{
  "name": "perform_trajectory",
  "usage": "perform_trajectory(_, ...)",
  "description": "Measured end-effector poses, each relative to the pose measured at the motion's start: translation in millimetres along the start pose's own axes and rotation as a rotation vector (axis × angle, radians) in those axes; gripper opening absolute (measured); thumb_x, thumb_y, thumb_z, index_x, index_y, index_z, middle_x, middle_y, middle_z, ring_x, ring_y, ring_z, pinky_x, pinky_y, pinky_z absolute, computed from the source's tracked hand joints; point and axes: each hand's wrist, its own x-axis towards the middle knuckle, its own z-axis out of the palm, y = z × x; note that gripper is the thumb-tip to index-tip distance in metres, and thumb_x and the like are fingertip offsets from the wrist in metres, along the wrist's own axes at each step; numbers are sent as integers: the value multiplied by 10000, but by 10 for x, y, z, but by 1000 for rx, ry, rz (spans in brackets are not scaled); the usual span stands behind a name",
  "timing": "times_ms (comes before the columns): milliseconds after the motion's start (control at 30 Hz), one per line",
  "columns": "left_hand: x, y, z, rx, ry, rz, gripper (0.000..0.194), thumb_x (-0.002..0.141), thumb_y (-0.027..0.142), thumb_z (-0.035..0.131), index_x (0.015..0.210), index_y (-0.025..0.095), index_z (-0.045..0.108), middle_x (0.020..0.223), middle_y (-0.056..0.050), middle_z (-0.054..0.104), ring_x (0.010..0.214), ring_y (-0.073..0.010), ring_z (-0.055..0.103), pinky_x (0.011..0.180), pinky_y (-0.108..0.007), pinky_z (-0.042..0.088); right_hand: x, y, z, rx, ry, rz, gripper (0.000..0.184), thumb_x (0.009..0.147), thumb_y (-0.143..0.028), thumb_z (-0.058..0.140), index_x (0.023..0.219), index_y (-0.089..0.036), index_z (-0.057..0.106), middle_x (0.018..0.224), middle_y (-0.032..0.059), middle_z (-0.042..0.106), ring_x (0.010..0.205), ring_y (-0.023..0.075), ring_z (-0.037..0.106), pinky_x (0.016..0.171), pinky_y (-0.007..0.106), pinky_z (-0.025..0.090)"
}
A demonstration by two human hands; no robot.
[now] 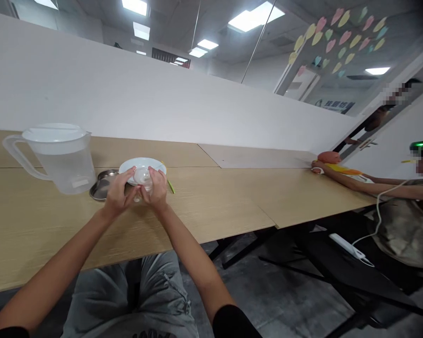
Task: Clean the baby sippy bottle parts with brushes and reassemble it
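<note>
My left hand (119,192) and my right hand (157,188) curve around a small clear, rounded container (141,175) from both sides, just above the table. Its exact kind is hard to make out. Behind it a white plate (127,164) lies on the table, partly covered by my hands. A shallow round metal dish (100,188) sits left of my left hand. To the right of my right hand lies a thin yellow-green stick (171,187). A small clear piece (137,199) shows below my fingers, too blurred to name.
A translucent pitcher (65,162) with a handle stands at the left on the wooden table (215,197). A white wall (197,112) rises behind. At the right another person's arms (356,183) reach toward a doll (329,159). A white power strip (348,246) rests on a black chair.
</note>
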Motion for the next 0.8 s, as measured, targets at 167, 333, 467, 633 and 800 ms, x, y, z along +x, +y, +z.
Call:
perform_trajectory(167,-20,57,104,-170,-111,-222,671,939,357,517,1514,203,208,1477,-182,431,1270,-258,535,1052,-437,454,7,33,4,-47,3,209,595,972,-518,394,1425,-135,357,1221,192,623,1159,263,598,1077,519,395)
perform_trajectory(333,-116,8,178,-170,-276,-406,564,980,452,368,1454,146,380,1388,-173,543,1273,-267,532,1060,-436,434,19,-4,-27,40,-76,299,556,935,-493,452,1359,-134,434,1200,173,637,1128,268,591,1090,509,335)
perform_trajectory(467,-134,-14,199,-179,-299,-481,584,963,516,342,1344,114,527,1311,-161,610,1192,-273,587,1029,-412,453,-21,2,-33,95,-56,291,534,918,-480,442,1314,-123,465,1169,160,643,1095,265,580,1079,483,321)
perform_trajectory(633,-110,5,191,-183,-299,-494,556,942,533,381,1261,137,604,1257,-127,651,1153,-260,603,1017,-397,457,-87,31,-18,113,-90,307,526,903,-490,431,1283,-127,465,1112,151,642,1042,266,579,1060,482,325)
perform_trajectory(800,-161,28,225,-190,-252,-468,556,945,524,392,1273,129,605,1281,-132,638,1190,-256,585,1046,-400,433,-127,36,-6,127,-86,308,528,908,-485,422,1292,-124,444,1081,153,617,1032,280,559,1026,496,340)
